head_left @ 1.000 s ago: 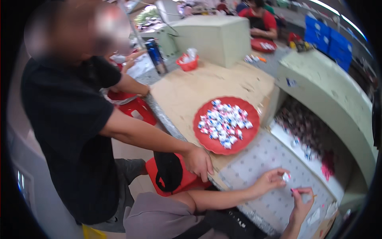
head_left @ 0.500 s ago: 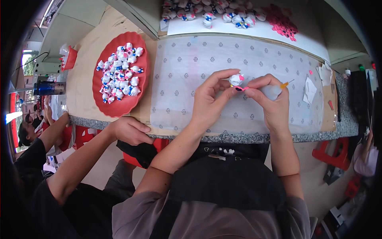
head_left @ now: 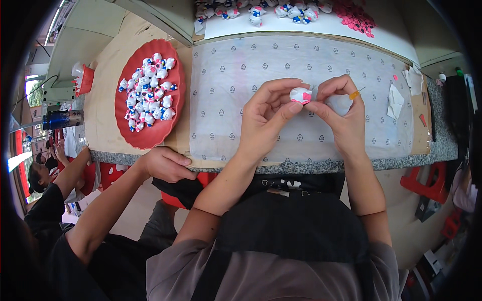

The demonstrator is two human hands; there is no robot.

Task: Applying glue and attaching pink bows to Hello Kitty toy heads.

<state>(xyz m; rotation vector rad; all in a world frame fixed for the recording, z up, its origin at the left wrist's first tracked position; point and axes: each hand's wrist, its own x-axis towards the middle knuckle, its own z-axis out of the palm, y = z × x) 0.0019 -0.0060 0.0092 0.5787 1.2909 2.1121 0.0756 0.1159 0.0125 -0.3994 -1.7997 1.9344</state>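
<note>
Over the covered tabletop, my left hand (head_left: 262, 114) pinches a small white figurine (head_left: 297, 94) with a pink part showing on it. Close on its right, my right hand (head_left: 346, 120) is closed round a translucent squeeze bottle (head_left: 339, 104) with an orange nozzle and a thin needle pointing up and away. The right thumb and fingertip also meet at the figurine's edge. Whether a small pink piece is between those fingertips is hidden.
Left of me, a red scalloped plate (head_left: 175, 115) holds many similar figurines. Beside it a co-worker's hand (head_left: 168, 164) rests on the table edge. More figurines (head_left: 301, 12) and a pile of pink pieces (head_left: 355, 19) lie on the shelf ahead. White paper (head_left: 395, 102) lies right.
The figurine has turned in my left fingers. The pink glasses-shaped piece with dark lenses, seen between my hands before, no longer shows clearly. My right fingertips have come up to the figurine.
</note>
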